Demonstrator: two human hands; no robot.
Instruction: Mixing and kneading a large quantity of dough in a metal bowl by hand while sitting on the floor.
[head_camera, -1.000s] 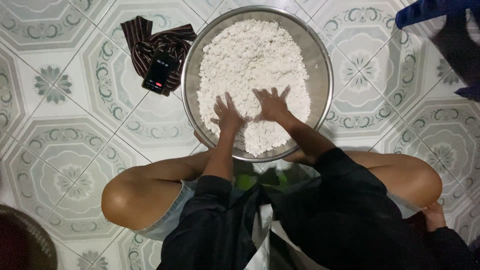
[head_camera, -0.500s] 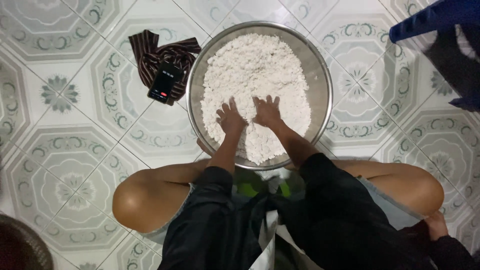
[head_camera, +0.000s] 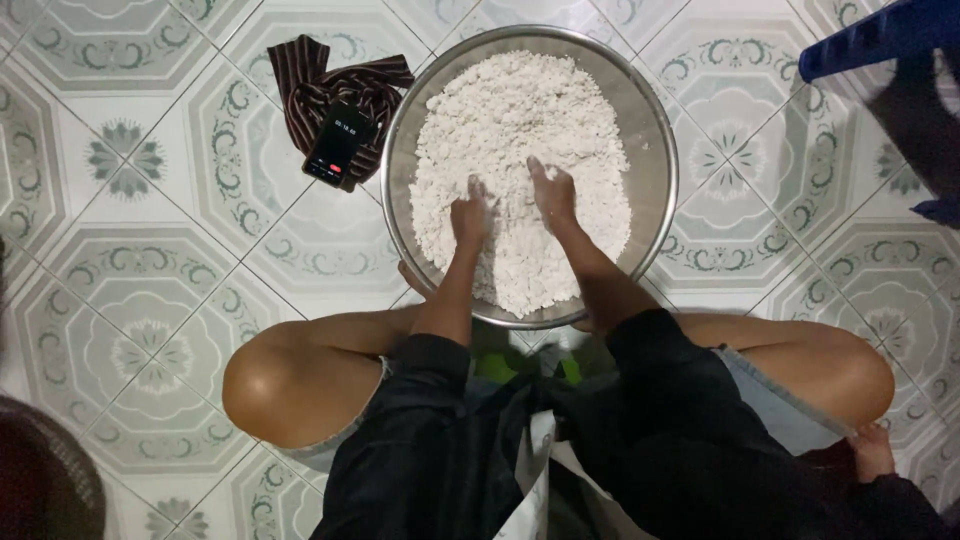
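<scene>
The tiled floor (head_camera: 200, 260) spreads under everything, and the person sits cross-legged on it so the work sits low, within easy reach. Just ahead of the knees rests the round steel bowl (head_camera: 655, 150), its rim close to the body, presumably so both arms can press down without stretching. Inside it the white crumbly mass (head_camera: 520, 120) lies heaped; the heap runs longest straight away from the person, from near rim to far rim. The right hand (head_camera: 553, 192) lies flat on the heap, fingers loosely spread and pointing away. The left hand (head_camera: 470, 215), just beside it, is half sunk in, fingers curled into the crumbs. Left of the left hand, beyond the rim, a striped cloth (head_camera: 300, 75) lies crumpled with a phone (head_camera: 340, 145) on it, screen up.
</scene>
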